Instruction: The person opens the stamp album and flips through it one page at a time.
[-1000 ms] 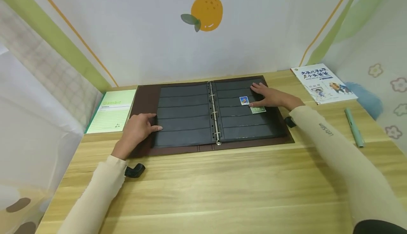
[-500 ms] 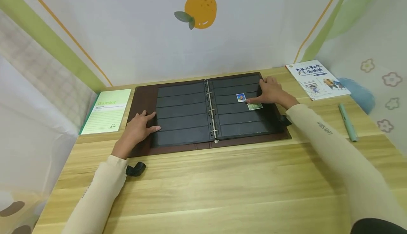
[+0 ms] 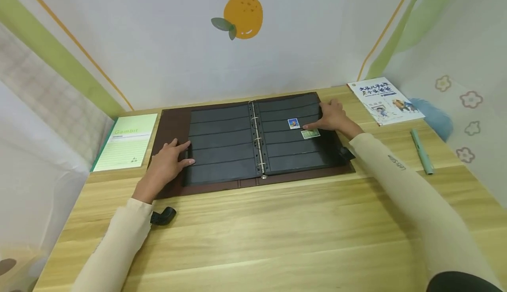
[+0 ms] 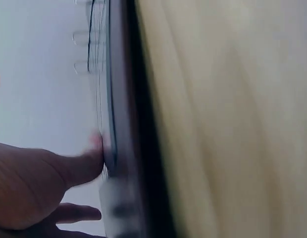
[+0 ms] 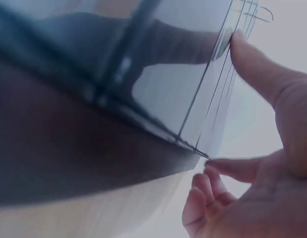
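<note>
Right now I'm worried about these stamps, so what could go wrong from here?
The right hand touches the page by the small green stamp; a slide could crease it or nudge the blue stamp. The left hand only rests on the open brown ring-binder album, so the album might shift.

Two stamps (image 3: 293, 123), one album (image 3: 222, 140)

Head looks down; both wrist views hug the album (image 3: 253, 140)

Study nook: wooden desk (image 3: 277, 239), children's book (image 3: 384, 100), fruit-print partition (image 3: 241, 16).
</note>
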The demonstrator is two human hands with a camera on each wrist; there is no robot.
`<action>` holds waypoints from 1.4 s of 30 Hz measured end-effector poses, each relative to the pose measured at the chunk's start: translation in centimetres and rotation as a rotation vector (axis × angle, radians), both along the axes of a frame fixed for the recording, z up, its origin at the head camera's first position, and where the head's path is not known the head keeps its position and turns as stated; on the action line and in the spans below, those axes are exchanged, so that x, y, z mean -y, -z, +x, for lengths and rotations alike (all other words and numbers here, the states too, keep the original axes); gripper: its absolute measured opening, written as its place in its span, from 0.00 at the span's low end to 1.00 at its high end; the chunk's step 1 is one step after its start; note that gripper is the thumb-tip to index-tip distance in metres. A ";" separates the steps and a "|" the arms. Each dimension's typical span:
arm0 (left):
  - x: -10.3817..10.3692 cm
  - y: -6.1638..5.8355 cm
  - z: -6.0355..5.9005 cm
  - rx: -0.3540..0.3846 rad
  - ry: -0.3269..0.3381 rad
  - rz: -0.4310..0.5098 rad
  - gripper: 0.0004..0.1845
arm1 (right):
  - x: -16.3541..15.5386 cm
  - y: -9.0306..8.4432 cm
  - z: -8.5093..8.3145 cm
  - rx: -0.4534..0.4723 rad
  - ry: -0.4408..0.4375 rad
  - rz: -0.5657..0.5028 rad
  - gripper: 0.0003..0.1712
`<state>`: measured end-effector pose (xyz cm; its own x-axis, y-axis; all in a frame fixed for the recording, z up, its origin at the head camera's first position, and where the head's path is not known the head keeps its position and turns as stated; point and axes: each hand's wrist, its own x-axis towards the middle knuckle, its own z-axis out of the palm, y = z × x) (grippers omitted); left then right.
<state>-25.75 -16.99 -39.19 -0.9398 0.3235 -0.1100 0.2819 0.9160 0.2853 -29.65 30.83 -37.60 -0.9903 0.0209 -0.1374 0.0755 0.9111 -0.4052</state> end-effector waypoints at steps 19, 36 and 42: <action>-6.3 0.1 1.6 0.109 0.197 -0.068 0.46 | -3.9 -2.7 -0.2 0.137 -0.150 -0.499 0.42; -6.1 0.8 1.5 0.188 0.195 -0.059 0.46 | 0.4 -8.9 -1.4 0.097 -0.129 -0.976 0.37; -6.3 0.6 0.9 0.188 0.187 -0.061 0.46 | 4.0 -11.7 -2.4 0.078 -0.180 -0.906 0.37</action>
